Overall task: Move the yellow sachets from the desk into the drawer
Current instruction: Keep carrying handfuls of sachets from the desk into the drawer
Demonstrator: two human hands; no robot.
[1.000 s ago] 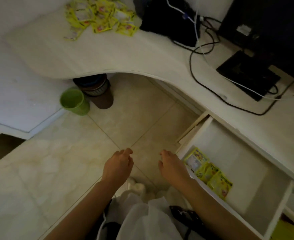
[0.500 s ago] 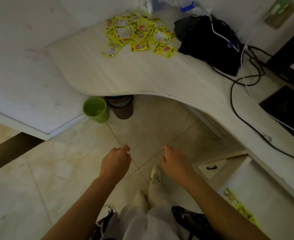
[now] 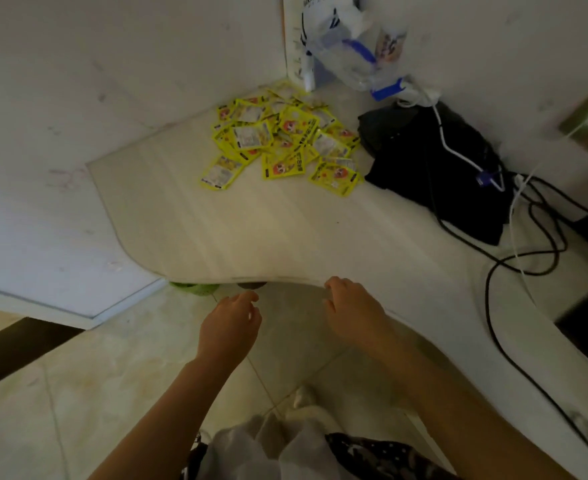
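Both hands are empty, fingers loosely curled and holding nothing: the left hand hangs over the floor just short of the desk's curved front edge, and the right hand has its fingertips at that edge. Most of the job looks undone, since a large heap of yellow sachets lies at the back of the desk near the wall corner, well apart from both hands. No drawer shows in this view, so what it already holds cannot be told. Bare desktop lies between the front edge and the heap, giving a free reach; a black bag and cables crowd the right side.
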